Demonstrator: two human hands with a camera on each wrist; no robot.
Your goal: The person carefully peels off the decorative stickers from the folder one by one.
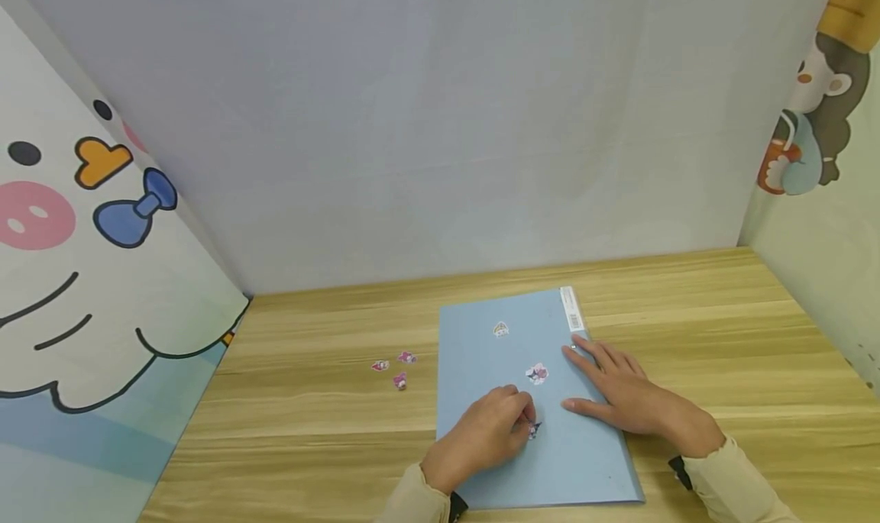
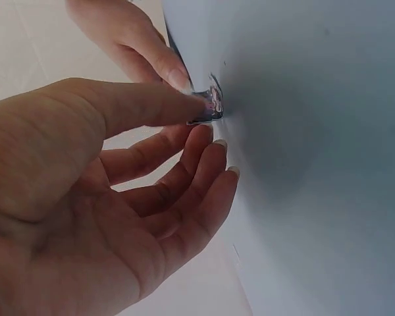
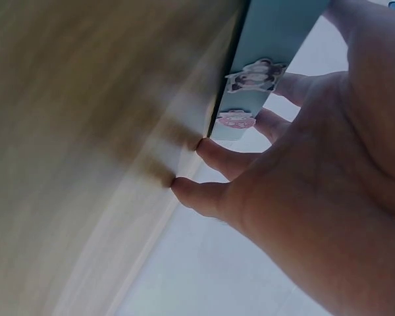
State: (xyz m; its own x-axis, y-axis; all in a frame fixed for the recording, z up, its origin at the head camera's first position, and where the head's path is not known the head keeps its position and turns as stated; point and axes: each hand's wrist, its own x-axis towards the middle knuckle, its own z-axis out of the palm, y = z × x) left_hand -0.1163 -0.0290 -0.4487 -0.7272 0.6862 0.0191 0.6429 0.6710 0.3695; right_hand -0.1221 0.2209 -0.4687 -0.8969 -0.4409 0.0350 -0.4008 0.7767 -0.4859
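Note:
A light blue folder (image 1: pixel 584 469) lies flat on the table. My left hand (image 1: pixel 491 425) is over its lower left part and pinches a small dark-and-pink cartoon sticker (image 2: pixel 212 105) between thumb and forefinger, right at the folder's surface. The other left fingers curve loosely beneath in the left wrist view. Two stickers lie on the folder: a pink-and-dark one (image 1: pixel 538 373) in the middle and a pale one (image 1: pixel 500 329) higher up. My right hand (image 1: pixel 622 389) rests spread across the folder's right edge, some fingertips on the table in the right wrist view.
Left of the folder, three small pink stickers, one of them a pink figure (image 1: pixel 400 381), lie on the wooden table (image 1: pixel 296 416). A white barcode label (image 1: pixel 571 309) sits at the folder's top right corner. A pale cloth wall (image 1: pixel 440 126) stands behind the table.

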